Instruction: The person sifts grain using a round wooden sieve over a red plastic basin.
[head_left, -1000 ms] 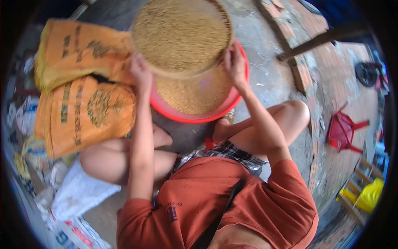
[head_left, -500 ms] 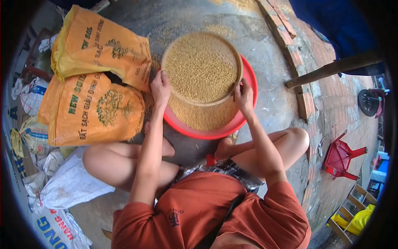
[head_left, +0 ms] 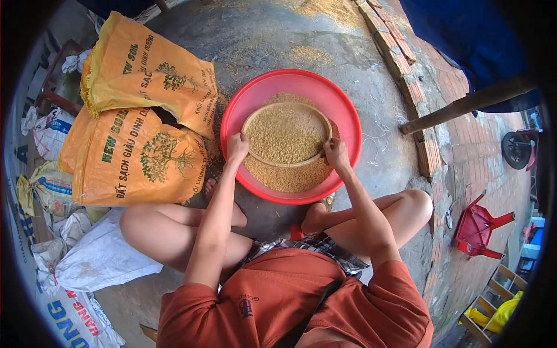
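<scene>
Between my hands is a round, shallow sieve with a light wooden rim. Grain, yellowish and husk-like, is spread across it. My left hand grips the rim on the left, fingers closed. On the right side, my right hand is closed round the rim as well. The sieve is low inside a wide red plastic basin. More grain lies in the basin below the sieve's near edge and also shows past its far edge. Whether the sieve touches the grain beneath is hidden.
Two orange printed sacks lie to the left of the basin. White sacks are heaped nearer me. A brick edging runs along the right, with a wooden pole over it. Farther right lies a red plastic stool.
The sieve has come down and nearer the basin's middle, with both hands still on its rim. More of the basin's far side now shows.
</scene>
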### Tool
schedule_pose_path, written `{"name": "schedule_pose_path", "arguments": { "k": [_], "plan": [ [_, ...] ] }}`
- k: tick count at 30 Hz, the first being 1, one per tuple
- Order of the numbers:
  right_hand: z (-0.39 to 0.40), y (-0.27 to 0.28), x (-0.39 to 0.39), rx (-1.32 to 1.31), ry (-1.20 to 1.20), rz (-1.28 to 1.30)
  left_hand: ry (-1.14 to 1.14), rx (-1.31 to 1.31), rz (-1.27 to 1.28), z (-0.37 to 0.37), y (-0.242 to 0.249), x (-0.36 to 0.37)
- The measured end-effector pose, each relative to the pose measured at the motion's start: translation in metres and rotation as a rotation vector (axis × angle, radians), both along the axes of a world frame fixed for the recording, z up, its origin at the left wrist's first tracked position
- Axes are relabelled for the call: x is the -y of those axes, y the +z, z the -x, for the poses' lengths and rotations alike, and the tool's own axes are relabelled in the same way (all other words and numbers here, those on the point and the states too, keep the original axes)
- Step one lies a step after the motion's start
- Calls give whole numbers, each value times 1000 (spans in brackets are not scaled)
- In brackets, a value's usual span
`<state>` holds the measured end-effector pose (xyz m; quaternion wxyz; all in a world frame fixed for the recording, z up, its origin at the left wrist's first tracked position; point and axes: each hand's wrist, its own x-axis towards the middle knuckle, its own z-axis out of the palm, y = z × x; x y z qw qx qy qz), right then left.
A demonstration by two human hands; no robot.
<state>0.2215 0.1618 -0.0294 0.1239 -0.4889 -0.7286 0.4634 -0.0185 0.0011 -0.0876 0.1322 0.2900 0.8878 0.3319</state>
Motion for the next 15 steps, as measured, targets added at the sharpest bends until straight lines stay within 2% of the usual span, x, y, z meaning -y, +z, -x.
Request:
{"name": "schedule_pose_path", "arguments": {
  "k": [3, 5, 6, 7, 10, 11, 12, 14, 15],
  "plan": [
    [-1, 18, 2, -13, 8, -34, -8, -46, -86, -2, 30, -4],
    [2, 28, 4, -294, -39, -200, 12, -16, -166, -6, 63, -10],
    [1, 28, 2, -294, -36, -201, 41, 14, -242, -9, 76, -12],
    [0, 26, 0, -235, -48, -278, 36, -20, -212, -13, 85, -12],
    [-6, 16, -2, -96, -37, -374, -2, -100, -243, -7, 5, -8],
    [-12, -2, -6, 14, 0, -287, 19, 149, -33, -13, 5, -3],
    [-18, -23, -10, 126, 35, -198, 25, 77, -34, -16, -20, 1],
    [-26, -33, -8, 122, 32, -197, -18, -4, -59, -25, -34, 7],
    [-24, -6, -1, 166, 66, -93, -18, -3, -60, -25, -29, 7]
  ]
}}
